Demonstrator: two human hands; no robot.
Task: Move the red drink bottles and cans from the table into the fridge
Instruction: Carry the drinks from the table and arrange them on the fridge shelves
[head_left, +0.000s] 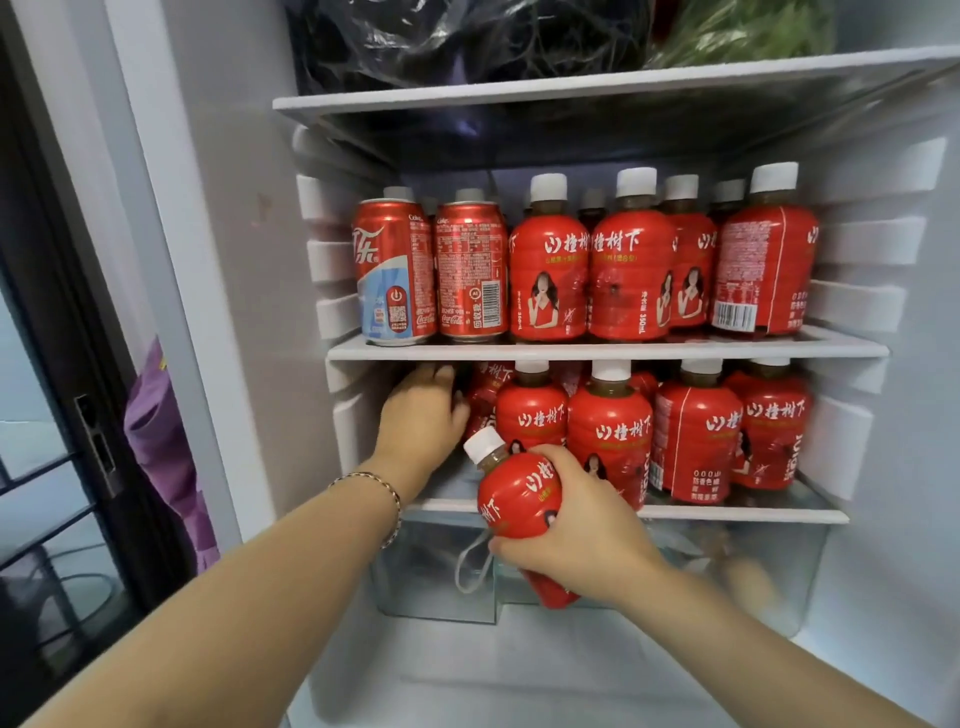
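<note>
Red white-capped bottle (511, 501) tilted, gripped in right hand (576, 525). More red bottles (608, 441) upright just beyond it; two cans (470, 270) above left hand (423, 415).

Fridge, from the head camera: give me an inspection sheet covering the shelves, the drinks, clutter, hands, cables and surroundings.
Surface: middle shelf and lower shelf, both stocked.
Job's things: two red cans at the left of the middle shelf, middle-shelf bottles beside them; lower-shelf bottles in rows; one held bottle tilted in front of the lower shelf.
Clutter: dark plastic bag and greens on the top shelf; clear drawer below.
Hands: right hand grips the held bottle; left hand reaches into the lower shelf's left end, its fingertips too blurred to judge; bracelet on its wrist.
Cables: nothing seen for certain; a grey loop by the drawer.
Surroundings: purple cloth and dark-framed glass door at left.
</note>
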